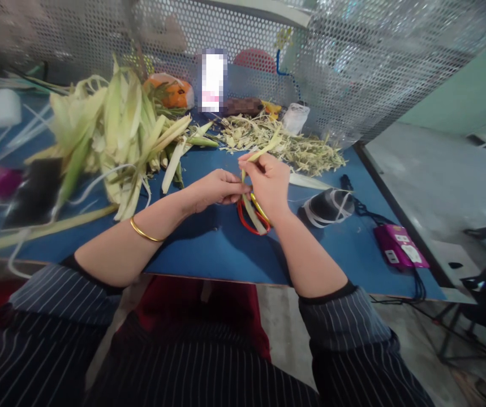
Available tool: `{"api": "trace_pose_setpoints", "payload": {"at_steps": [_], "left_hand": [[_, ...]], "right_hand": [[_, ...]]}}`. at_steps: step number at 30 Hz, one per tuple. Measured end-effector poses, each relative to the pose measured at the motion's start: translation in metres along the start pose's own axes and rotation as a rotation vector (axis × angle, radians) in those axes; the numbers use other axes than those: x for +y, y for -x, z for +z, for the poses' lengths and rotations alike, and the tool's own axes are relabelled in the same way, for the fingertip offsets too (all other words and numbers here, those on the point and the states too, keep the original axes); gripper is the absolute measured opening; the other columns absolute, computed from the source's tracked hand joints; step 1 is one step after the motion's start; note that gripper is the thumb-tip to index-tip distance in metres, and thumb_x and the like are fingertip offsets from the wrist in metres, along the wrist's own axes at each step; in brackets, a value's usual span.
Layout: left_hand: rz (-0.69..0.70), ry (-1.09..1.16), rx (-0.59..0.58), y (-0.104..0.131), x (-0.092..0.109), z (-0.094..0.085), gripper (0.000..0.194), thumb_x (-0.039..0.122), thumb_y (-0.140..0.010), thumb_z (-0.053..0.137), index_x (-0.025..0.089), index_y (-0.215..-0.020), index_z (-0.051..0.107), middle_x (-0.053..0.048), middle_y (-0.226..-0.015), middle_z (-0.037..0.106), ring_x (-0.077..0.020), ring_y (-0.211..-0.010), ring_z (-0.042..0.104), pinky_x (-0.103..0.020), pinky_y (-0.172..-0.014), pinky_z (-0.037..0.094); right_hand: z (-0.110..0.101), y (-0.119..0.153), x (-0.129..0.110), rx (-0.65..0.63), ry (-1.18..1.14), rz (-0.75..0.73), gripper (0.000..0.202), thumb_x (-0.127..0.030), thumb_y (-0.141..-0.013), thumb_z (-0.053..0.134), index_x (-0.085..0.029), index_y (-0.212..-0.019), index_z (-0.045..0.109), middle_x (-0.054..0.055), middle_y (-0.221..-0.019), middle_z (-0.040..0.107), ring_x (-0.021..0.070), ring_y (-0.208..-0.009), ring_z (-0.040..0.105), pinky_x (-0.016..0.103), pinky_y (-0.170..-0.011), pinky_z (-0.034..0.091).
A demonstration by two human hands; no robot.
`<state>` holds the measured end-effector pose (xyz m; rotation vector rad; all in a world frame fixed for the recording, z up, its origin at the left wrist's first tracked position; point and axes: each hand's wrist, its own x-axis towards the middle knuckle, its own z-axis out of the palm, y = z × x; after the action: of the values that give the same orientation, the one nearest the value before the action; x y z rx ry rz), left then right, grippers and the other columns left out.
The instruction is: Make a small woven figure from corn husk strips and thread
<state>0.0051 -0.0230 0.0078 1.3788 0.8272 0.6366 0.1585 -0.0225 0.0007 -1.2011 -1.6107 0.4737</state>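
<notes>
My left hand is closed in a pinch on a pale green corn husk strip, just above the blue table. Close beside it, my right hand grips the husk too, and a length of husk sticks up past its fingers. The strip's lower end hangs below both hands, across a red loop. A yellow band shows by the right wrist; whether it belongs to the red loop I cannot tell. A large pile of corn husks lies to the left, and trimmed husk scraps are heaped behind the right hand.
A bound dark roll and a purple power strip are on the right of the blue table. At left lie a black phone-like slab and white cables. A perforated metal screen closes off the back.
</notes>
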Motion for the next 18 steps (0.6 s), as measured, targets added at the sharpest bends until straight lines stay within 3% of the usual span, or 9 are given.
{"api": "trace_pose_setpoints", "payload": {"at_steps": [3, 5, 6, 7, 9, 11, 12, 14, 18], "left_hand": [[-0.031, 0.115, 0.082, -0.003, -0.001, -0.002, 0.028, 0.036, -0.093, 0.064, 0.015, -0.077, 0.072, 0.000, -0.061, 0.054, -0.0044, -0.048, 0.041, -0.022, -0.046, 0.024], [-0.048, 0.184, 0.089, -0.005, -0.001, -0.004, 0.039, 0.041, -0.100, 0.053, 0.015, -0.078, 0.072, -0.001, -0.064, 0.055, -0.0047, -0.047, 0.042, -0.023, -0.045, 0.024], [-0.049, 0.208, 0.086, -0.006, 0.000, -0.004, 0.042, 0.040, -0.102, 0.049, 0.014, -0.077, 0.071, -0.002, -0.065, 0.056, -0.0048, -0.047, 0.043, -0.024, -0.045, 0.024], [-0.050, 0.221, 0.085, -0.006, 0.000, -0.005, 0.043, 0.038, -0.103, 0.046, 0.014, -0.076, 0.069, -0.002, -0.065, 0.057, -0.0049, -0.047, 0.044, -0.024, -0.045, 0.024], [-0.046, 0.222, 0.100, -0.006, 0.001, -0.004, 0.038, 0.033, -0.102, 0.048, 0.014, -0.075, 0.068, -0.002, -0.065, 0.058, -0.0047, -0.047, 0.044, -0.024, -0.044, 0.024], [-0.039, 0.208, 0.121, -0.005, 0.001, -0.003, 0.032, 0.031, -0.100, 0.054, 0.015, -0.074, 0.066, -0.001, -0.066, 0.059, -0.0043, -0.047, 0.044, -0.024, -0.044, 0.024], [-0.038, 0.196, 0.126, -0.005, 0.000, -0.002, 0.031, 0.032, -0.098, 0.057, 0.015, -0.073, 0.064, -0.001, -0.065, 0.059, -0.0041, -0.047, 0.044, -0.023, -0.045, 0.024], [-0.041, 0.160, 0.134, -0.004, 0.000, -0.001, 0.032, 0.034, -0.095, 0.062, 0.015, -0.070, 0.062, -0.001, -0.064, 0.059, -0.0039, -0.048, 0.045, -0.022, -0.046, 0.026], [-0.038, 0.080, 0.140, -0.003, 0.001, 0.001, 0.034, 0.031, -0.094, 0.064, 0.015, -0.064, 0.060, 0.000, -0.059, 0.058, -0.0043, -0.048, 0.046, -0.022, -0.049, 0.032]], "right_hand": [[-0.010, -0.006, 0.001, 0.200, 0.144, -0.080, 0.017, -0.035, -0.092, 0.061, -0.022, -0.102, 0.066, 0.006, -0.104, 0.070, 0.0207, -0.104, 0.063, 0.040, -0.095, 0.048], [-0.016, -0.012, 0.006, 0.353, 0.153, -0.011, 0.023, -0.044, -0.094, 0.059, -0.021, -0.097, 0.064, 0.006, -0.098, 0.067, 0.0204, -0.101, 0.062, 0.039, -0.092, 0.049], [-0.017, -0.015, 0.009, 0.367, 0.110, 0.068, 0.028, -0.048, -0.093, 0.059, -0.021, -0.090, 0.063, 0.005, -0.089, 0.065, 0.0190, -0.092, 0.063, 0.037, -0.086, 0.050], [-0.019, -0.018, 0.012, 0.318, 0.037, 0.171, 0.035, -0.054, -0.092, 0.059, -0.020, -0.083, 0.062, 0.004, -0.080, 0.062, 0.0171, -0.081, 0.062, 0.034, -0.078, 0.050], [-0.019, -0.021, 0.017, 0.064, -0.167, 0.377, 0.044, -0.062, -0.087, 0.063, -0.020, -0.073, 0.061, 0.000, -0.066, 0.056, 0.0133, -0.063, 0.055, 0.029, -0.063, 0.047], [-0.018, -0.021, 0.018, -0.181, -0.379, 0.473, 0.045, -0.063, -0.080, 0.071, -0.020, -0.071, 0.062, -0.003, -0.060, 0.052, 0.0104, -0.054, 0.050, 0.027, -0.055, 0.042], [-0.017, -0.020, 0.018, -0.240, -0.461, 0.472, 0.042, -0.060, -0.077, 0.075, -0.020, -0.071, 0.064, -0.004, -0.059, 0.051, 0.0092, -0.052, 0.048, 0.025, -0.053, 0.041], [-0.014, -0.017, 0.015, -0.236, -0.554, 0.428, 0.034, -0.051, -0.077, 0.078, -0.019, -0.072, 0.068, -0.005, -0.057, 0.051, 0.0074, -0.051, 0.047, 0.024, -0.052, 0.040], [-0.007, -0.012, 0.009, -0.079, -0.534, 0.426, 0.028, -0.037, -0.086, 0.073, -0.018, -0.066, 0.067, -0.005, -0.055, 0.053, 0.0057, -0.048, 0.045, 0.022, -0.050, 0.039]]}}
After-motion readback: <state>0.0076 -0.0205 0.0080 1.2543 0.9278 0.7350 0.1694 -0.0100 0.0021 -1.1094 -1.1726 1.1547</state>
